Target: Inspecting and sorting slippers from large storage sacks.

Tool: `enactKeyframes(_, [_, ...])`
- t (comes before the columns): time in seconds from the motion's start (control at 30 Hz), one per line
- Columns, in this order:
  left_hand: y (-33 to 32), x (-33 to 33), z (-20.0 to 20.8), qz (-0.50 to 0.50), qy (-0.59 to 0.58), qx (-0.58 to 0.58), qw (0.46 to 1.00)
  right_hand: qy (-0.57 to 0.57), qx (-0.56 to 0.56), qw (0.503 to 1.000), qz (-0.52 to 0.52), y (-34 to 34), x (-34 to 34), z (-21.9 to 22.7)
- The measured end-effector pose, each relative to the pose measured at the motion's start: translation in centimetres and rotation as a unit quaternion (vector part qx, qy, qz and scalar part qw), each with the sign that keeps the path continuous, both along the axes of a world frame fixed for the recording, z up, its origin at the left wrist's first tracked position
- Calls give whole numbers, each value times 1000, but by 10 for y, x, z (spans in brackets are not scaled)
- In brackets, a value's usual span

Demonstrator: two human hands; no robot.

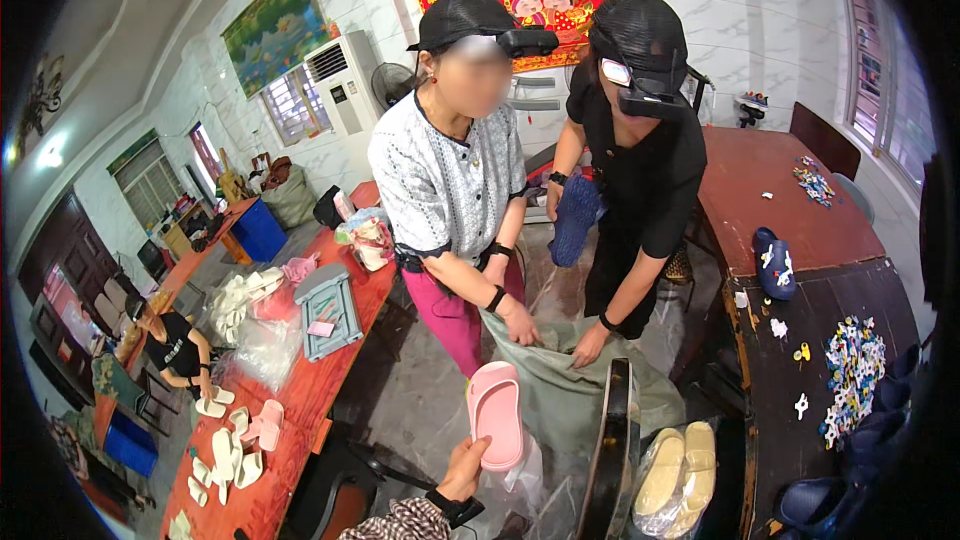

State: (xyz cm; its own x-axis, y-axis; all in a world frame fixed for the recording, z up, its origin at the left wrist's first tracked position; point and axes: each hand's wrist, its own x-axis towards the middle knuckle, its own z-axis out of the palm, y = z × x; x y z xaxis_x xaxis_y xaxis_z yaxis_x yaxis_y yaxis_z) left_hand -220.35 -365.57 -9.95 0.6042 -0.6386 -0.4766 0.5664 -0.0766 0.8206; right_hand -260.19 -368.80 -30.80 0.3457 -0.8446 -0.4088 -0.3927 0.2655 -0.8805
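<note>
Hand (464, 470) gripping pink slipper (499, 410), cream slippers (699, 448) in plastic (654, 520)

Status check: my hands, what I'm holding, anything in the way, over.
Left hand gripping pink slipper. Right hand out of view. Green sack beyond, co-workers' hands on it.

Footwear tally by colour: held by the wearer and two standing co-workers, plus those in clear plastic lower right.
Pink smooth-looking slip-on shoe: 1
Dark-blue textured slip-on shoe: 1
Beige rounded slippers in clear plastic: 2
Total: 4
</note>
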Motion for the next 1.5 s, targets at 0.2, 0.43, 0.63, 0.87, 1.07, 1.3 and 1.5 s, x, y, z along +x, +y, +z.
enactKeyframes(0.2, [9, -13, 1, -5, 1, 1, 1000, 9, -38, 998, 49, -25, 12, -26])
enactKeyframes(0.43, [18, -11, 0, -10, -34, -19, 999, 76, 8, 997, 10, 55, -43, -83])
enactKeyframes(0.63, [22, -5, 14, -21, -49, -6, 999, 156, 9, 986, -59, 25, -15, -51])
enactKeyframes(0.87, [40, -33, 31, -49, -60, 32, 996, 275, -45, 960, -1, -16, -9, -46])
enactKeyframes(1.07, [63, -33, 27, -37, -72, 57, 995, 329, -13, 943, 40, -40, -1, -61])
enactKeyframes(1.3, [78, -26, 14, -32, -29, 68, 997, 380, 75, 915, 115, -53, -9, -69])
enactKeyframes(1.5, [70, -25, 12, -44, -39, 70, 996, 341, 35, 933, 109, -27, -17, -57])
